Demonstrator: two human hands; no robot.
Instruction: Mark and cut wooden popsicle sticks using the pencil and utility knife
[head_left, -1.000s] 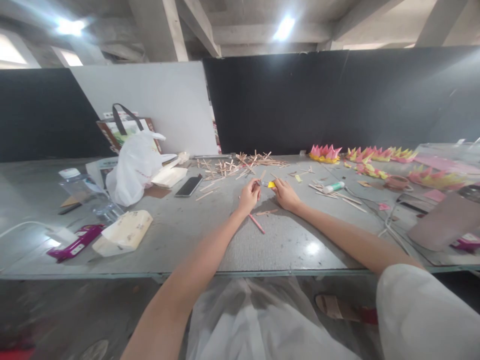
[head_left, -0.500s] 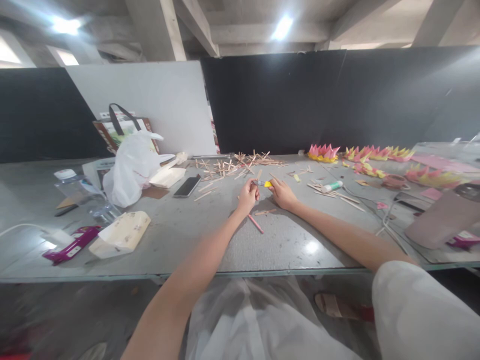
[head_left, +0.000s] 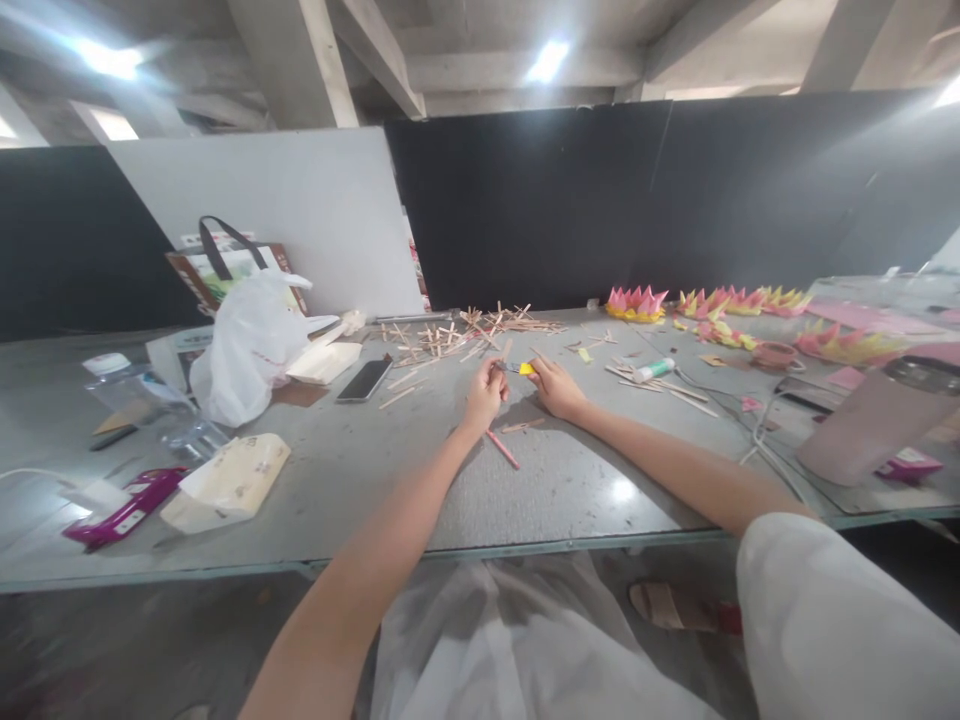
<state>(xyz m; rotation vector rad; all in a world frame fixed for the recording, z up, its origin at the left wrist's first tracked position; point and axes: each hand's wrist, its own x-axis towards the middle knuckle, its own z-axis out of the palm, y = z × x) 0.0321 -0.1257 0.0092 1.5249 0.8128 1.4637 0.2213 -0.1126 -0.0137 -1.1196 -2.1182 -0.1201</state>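
Note:
My left hand (head_left: 486,398) is closed with its fingers pinched round a small dark and grey tool (head_left: 508,367), whose kind I cannot make out. Facing it, my right hand (head_left: 556,389) is closed on a small yellow piece (head_left: 526,369). The tool's grey part meets or overlaps the yellow piece; which one is too small to tell. Just beyond the hands a thin wooden stick (head_left: 508,349) shows. Under my left wrist lies a pink pencil-like stick (head_left: 504,450), and flat wooden sticks (head_left: 523,426) rest beside it.
A pile of wooden sticks (head_left: 480,335) lies behind my hands. To the left are a phone (head_left: 365,381), a plastic bag (head_left: 247,345) and a bottle (head_left: 127,385). To the right are a glue stick (head_left: 653,370), pink-and-yellow paper flowers (head_left: 636,304) and a flask (head_left: 874,425).
The view has turned slightly right, so the table and its things sit a little further left. Both hands stay close together on the tool and yellow piece.

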